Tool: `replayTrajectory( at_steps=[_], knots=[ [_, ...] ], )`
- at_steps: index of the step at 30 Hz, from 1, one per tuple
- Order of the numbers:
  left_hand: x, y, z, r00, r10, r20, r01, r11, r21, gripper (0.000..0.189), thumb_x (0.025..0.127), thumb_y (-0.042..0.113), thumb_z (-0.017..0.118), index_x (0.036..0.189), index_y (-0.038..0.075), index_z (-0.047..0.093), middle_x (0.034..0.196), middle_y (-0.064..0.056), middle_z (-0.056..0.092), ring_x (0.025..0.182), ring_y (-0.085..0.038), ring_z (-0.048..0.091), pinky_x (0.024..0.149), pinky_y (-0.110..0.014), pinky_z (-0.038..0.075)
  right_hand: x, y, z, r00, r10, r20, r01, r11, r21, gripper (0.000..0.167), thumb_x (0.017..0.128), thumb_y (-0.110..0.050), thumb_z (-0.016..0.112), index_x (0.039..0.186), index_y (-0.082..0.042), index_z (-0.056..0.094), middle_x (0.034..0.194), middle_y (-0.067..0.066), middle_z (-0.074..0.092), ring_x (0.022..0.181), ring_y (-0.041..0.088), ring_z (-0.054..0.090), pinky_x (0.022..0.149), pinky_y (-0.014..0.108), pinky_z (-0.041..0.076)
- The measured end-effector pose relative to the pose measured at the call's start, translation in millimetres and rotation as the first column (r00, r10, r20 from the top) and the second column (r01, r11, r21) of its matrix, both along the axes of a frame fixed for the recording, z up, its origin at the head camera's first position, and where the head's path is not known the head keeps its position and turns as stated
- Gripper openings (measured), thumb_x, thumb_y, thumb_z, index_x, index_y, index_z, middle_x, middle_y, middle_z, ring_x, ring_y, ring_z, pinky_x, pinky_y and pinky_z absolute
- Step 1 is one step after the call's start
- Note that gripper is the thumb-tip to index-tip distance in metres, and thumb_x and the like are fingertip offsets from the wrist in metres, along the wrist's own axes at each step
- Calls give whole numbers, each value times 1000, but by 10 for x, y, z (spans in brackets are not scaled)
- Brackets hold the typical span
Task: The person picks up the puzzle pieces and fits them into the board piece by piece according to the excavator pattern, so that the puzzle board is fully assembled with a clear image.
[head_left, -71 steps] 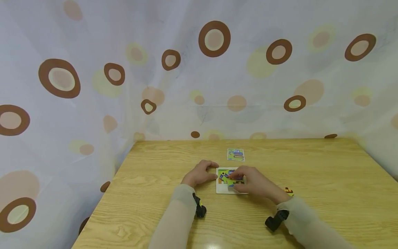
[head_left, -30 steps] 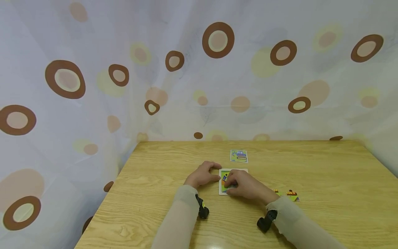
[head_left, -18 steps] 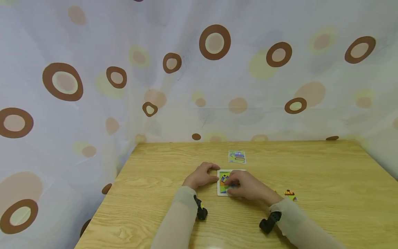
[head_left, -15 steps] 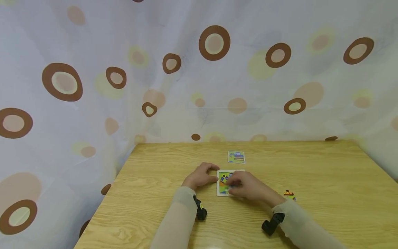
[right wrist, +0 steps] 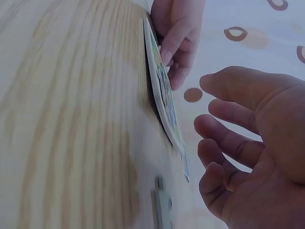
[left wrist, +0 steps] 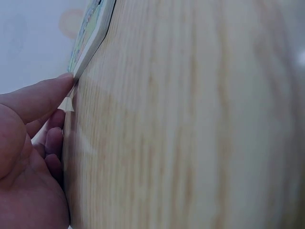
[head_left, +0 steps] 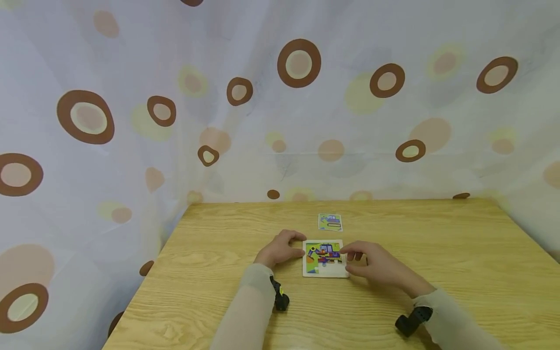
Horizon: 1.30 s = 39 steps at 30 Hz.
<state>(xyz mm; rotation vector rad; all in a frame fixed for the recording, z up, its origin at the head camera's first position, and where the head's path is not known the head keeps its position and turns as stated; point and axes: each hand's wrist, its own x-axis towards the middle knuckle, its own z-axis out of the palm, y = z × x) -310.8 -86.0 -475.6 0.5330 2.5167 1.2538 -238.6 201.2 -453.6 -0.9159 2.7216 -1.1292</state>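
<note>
A puzzle tray with a white frame lies on the table. Its fitted pieces form a purple digger on green, while white base shows at the lower right. My left hand rests at the tray's left side; in the left wrist view the thumb touches its edge. Just right of the tray is my right hand, its fingers loosely bent around nothing. The right wrist view shows a loose puzzle piece on the table near that hand; my right arm hides that spot in the head view.
Behind the tray lies a small picture card with a similar digger. The wooden table ends at a hanging cloth with brown rings. Each wrist carries a black camera, such as the right one.
My right hand has drawn back rightward off the tray, uncovering the digger pieces. The loose pieces seen earlier beside my right forearm are now covered by it. My left hand has stayed at the tray.
</note>
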Motion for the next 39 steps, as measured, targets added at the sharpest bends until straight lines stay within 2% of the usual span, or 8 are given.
replayTrajectory(
  at_steps=[3, 11, 17, 22, 27, 32, 39],
  knots=[
    [-7, -5, -16, 1000, 4, 5, -4, 1000, 4, 36, 91, 12, 72, 126, 12, 66, 141, -9, 47, 137, -29, 36, 113, -46, 29, 41, 116, 10, 1000, -18, -9, 18, 1000, 15, 36, 93, -18, 71, 124, -2, 64, 98, -2, 61, 88, 13, 55, 71, 31, 50],
    [9, -32, 3, 1000, 2, 2, -2, 1000, -2, 36, 92, 12, 71, 128, 12, 65, 142, -10, 46, 137, -29, 36, 112, -46, 30, 148, 413, 43, 998, -56, -32, 58, 998, 39, 37, 92, -20, 72, 124, -3, 63, 102, 1, 62, 91, 18, 55, 72, 33, 50],
    [32, -33, 31, 1000, 3, 0, -3, 1000, -9, 37, 92, 11, 71, 129, 10, 64, 142, -11, 46, 135, -30, 37, 111, -45, 31, 196, 634, 56, 998, -51, -39, 55, 994, 92, 39, 90, -24, 74, 123, -5, 64, 110, 2, 62, 94, 19, 56, 74, 34, 51],
    [34, -35, 27, 1000, 4, 1, -4, 1000, -5, 37, 92, 11, 71, 129, 10, 64, 142, -11, 45, 136, -30, 36, 112, -45, 30, 223, 764, 36, 999, -25, -44, 30, 992, 123, 43, 89, -25, 76, 124, -5, 64, 111, 2, 61, 95, 19, 58, 75, 35, 52],
    [24, -42, 5, 1000, 11, 11, -11, 1000, 5, 36, 92, 12, 71, 128, 12, 64, 143, -10, 45, 137, -30, 35, 112, -46, 30, 225, 831, -23, 1000, -15, -7, 16, 991, 132, 43, 89, -24, 76, 124, -3, 63, 111, 2, 61, 92, 15, 57, 72, 31, 52],
    [29, -34, 12, 1000, 17, 18, -17, 1000, 1, 35, 93, 13, 71, 127, 13, 65, 142, -9, 45, 135, -30, 37, 111, -46, 31, 210, 820, -66, 1000, -11, -6, 12, 992, 129, 43, 89, -23, 76, 124, -3, 64, 113, 2, 61, 91, 14, 57, 72, 30, 52],
    [50, 5, 44, 1000, 7, 19, -7, 1000, 4, 36, 93, 12, 71, 128, 12, 64, 142, -10, 45, 135, -30, 37, 111, -46, 31, 189, 764, -97, 999, -43, -2, 43, 989, 141, 40, 89, -23, 75, 123, -5, 65, 110, -2, 60, 91, 11, 55, 72, 30, 51]
  ],
)
